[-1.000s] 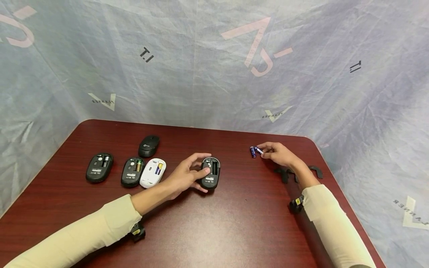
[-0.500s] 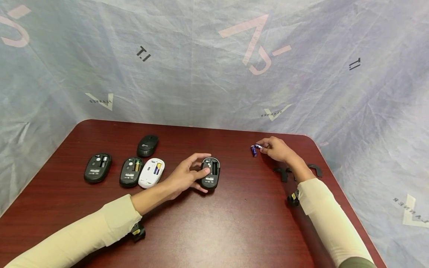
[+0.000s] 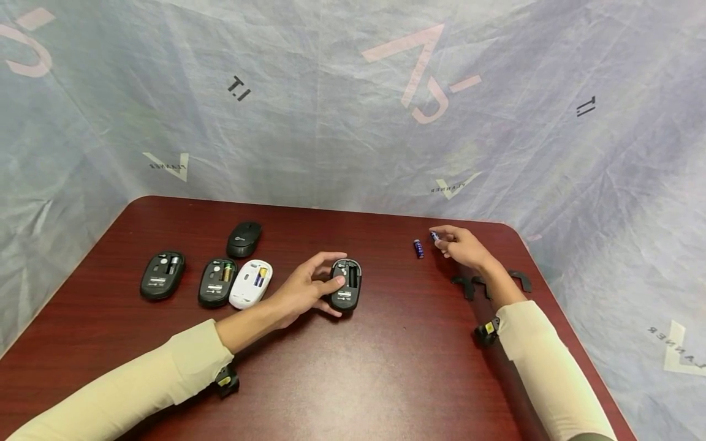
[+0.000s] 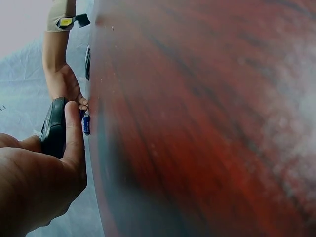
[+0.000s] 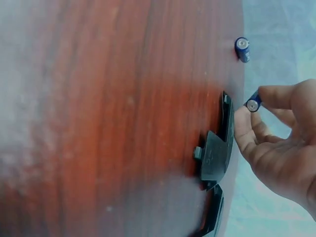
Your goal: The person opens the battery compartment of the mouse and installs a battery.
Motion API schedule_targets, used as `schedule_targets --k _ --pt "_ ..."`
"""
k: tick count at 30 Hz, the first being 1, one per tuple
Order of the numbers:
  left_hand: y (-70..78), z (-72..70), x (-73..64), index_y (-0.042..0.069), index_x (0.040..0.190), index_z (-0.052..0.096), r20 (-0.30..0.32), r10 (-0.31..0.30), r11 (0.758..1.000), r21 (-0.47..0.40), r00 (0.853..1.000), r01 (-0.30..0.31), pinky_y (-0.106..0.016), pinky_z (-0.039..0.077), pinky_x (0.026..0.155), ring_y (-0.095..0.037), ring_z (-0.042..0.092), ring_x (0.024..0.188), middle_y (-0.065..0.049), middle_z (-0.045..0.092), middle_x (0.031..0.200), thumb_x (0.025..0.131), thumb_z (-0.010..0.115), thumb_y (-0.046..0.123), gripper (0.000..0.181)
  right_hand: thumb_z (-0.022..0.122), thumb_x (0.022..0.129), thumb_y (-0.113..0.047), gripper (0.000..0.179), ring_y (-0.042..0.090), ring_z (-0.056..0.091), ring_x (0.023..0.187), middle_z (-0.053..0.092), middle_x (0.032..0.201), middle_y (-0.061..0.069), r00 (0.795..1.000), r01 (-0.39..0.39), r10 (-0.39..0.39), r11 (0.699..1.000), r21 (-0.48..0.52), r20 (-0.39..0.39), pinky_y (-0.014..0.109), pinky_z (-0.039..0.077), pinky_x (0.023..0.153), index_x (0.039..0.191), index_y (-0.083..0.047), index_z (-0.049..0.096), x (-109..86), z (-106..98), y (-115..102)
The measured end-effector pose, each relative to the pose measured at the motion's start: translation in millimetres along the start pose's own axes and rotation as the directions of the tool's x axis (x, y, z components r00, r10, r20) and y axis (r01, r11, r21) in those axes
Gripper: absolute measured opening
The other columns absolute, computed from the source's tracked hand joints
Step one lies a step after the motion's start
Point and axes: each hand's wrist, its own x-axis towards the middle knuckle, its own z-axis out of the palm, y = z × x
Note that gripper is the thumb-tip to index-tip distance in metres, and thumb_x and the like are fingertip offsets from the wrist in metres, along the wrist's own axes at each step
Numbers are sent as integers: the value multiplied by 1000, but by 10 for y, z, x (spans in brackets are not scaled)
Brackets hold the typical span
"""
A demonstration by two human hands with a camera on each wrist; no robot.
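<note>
My left hand (image 3: 300, 288) grips a black computer mouse (image 3: 346, 297), its underside turned up and the battery slot bare. In the left wrist view that mouse (image 4: 54, 128) is seen edge-on between thumb and fingers. At the back right, my right hand (image 3: 462, 246) pinches a blue battery (image 5: 254, 102) between thumb and fingertips. A second blue battery (image 3: 418, 248) lies on the table just left of it. Below the right hand lie several black battery covers (image 3: 466, 286), one of which, a cover (image 5: 216, 155), shows large in the right wrist view.
To the left, two black mice (image 3: 162, 275) and a white mouse (image 3: 250, 285) lie underside up, each with a battery in its slot. Behind them a black mouse (image 3: 244, 239) stands upright. The dark red table (image 3: 353, 373) ends at a fabric backdrop (image 3: 309, 122).
My right hand has drawn one battery away to the right, apart from the other battery on the table. The left hand and its mouse stay in place.
</note>
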Motion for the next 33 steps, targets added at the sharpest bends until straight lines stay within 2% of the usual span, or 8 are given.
schedule_targets --k 3,8,14,19,24,29,33 --pt "-2 -14 0 10 170 44 0 -1 1000 -5 1000 1 -53 73 79 -31 80 101 -34 59 151 114 65 4 60 55 118 -12 53 26 70 109 64 144 33 999 -34 36 995 95 -18 27 65 89 169 0 47 -66 4 -26" --pt "-5 -19 3 10 170 43 3 -7 1000 -10 1000 7 -54 73 79 -31 80 101 -34 58 152 114 65 3 61 60 118 -18 55 18 74 106 63 149 31 994 -83 95 977 198 -53 29 68 94 170 -6 49 -200 51 -71" --pt "-11 -25 2 10 170 43 1 -12 1000 -8 1000 12 -54 73 79 -32 80 100 -34 57 151 112 67 2 63 64 116 -17 55 16 78 103 64 148 30 993 -32 62 957 289 -96 30 70 93 168 -2 51 -347 139 -184" --pt "-16 -28 5 10 170 43 1 -18 1000 -8 1000 18 -54 73 79 -33 81 99 -34 57 150 111 68 1 65 65 114 -11 53 21 80 104 68 140 31 992 16 31 929 371 -119 31 70 92 164 1 54 -429 276 -326" --pt "-22 -21 12 10 170 43 7 -22 1000 -8 1000 22 -54 73 80 -34 81 101 -35 56 151 111 68 1 66 67 111 -6 53 24 82 101 71 134 30 994 59 -14 900 433 -106 32 71 90 162 5 55 -446 438 -467" --pt "-21 -16 15 10 170 43 10 -24 1000 -6 1000 24 -54 73 80 -34 80 101 -35 55 152 111 68 0 65 69 111 -6 53 21 81 97 73 124 18 997 65 -37 886 459 -68 34 71 91 161 5 56 -441 595 -588" --pt "-31 -16 21 9 170 43 10 -27 1000 -9 1000 27 -54 73 80 -34 80 101 -35 55 152 111 67 -1 65 71 109 -7 52 17 81 93 75 125 26 997 71 -54 882 465 -50 37 72 90 159 4 59 -437 732 -696"
